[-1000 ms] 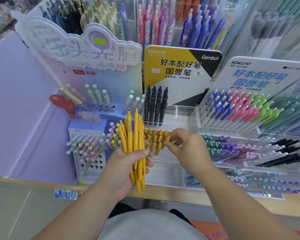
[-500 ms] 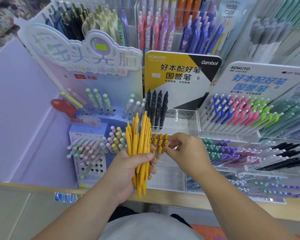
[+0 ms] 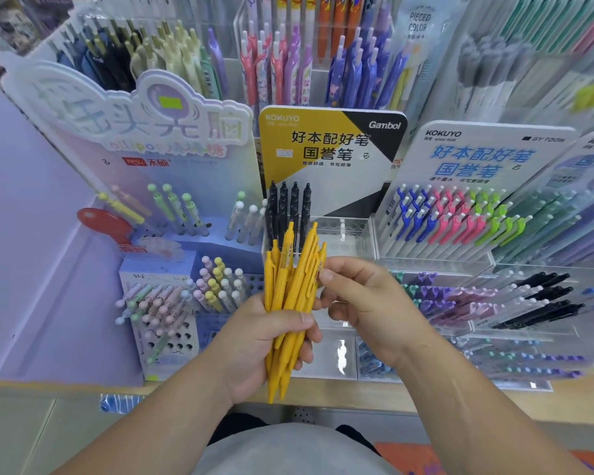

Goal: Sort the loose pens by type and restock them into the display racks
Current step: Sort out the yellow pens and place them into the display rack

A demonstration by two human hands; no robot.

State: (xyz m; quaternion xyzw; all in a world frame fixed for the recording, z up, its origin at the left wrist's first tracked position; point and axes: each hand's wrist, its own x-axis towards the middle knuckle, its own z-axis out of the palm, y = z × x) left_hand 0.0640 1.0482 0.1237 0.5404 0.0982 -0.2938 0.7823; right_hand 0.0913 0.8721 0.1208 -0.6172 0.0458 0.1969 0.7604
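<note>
Right hand (image 3: 367,303) back, pinching slim yellow pens (image 3: 287,286)

A flat pale-lilac wall panel (image 3: 31,234) closes off the left side, and its lower part slopes forward in the same colour. Along the front runs the light wood-grain edge of the table (image 3: 460,402), with a small blue-and-white striped label (image 3: 117,402) hanging at its lip. Below sit smooth pale grey-green panels (image 3: 31,437) split by thin seams — cabinet front or floor, hard to tell. The light is bright, even and soft. Blurred shop shelving (image 3: 0,32) fills the top-left corner.
</note>
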